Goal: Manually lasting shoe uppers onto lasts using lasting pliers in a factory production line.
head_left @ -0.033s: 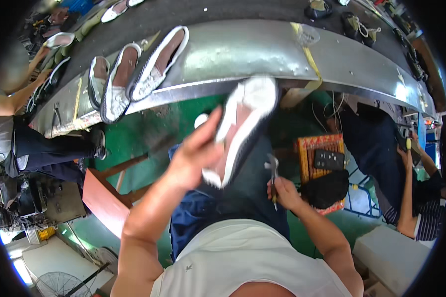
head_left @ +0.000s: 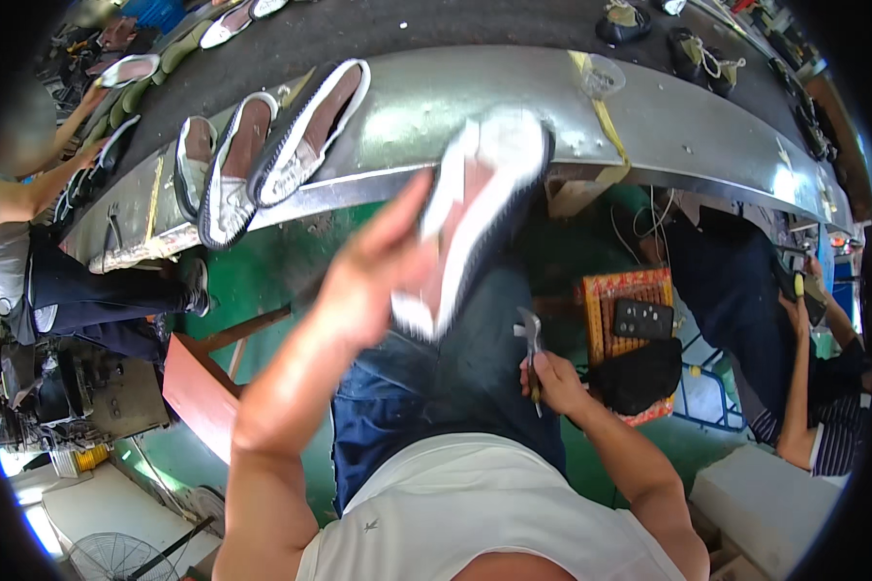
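My left hand (head_left: 373, 271) grips a white shoe (head_left: 484, 223) with a dark sole edge and a pinkish-brown inside. The shoe is tilted, toe away from me, over my lap and before the bench edge; motion blurs it and my fingers. Low over my right thigh, my right hand (head_left: 553, 381) is closed round the handles of metal pincers (head_left: 530, 339), their jaws pointing up and away. Three similar shoes rest in a row to the left on the metal bench lip: a small one (head_left: 195, 160), a middle one (head_left: 236, 169) and a larger one (head_left: 310, 131).
A dark conveyor belt (head_left: 513, 24) runs behind the metal bench lip (head_left: 455, 97), with dark shoes (head_left: 702, 60) at far right. Co-workers sit or stand at both sides. To my right, a woven seat (head_left: 606, 300) carries a black cloth (head_left: 639, 371). A fan (head_left: 116, 557) stands at lower left.
My left hand has moved the shoe slightly away from me, toward the bench. The pincers in my right hand have barely shifted.
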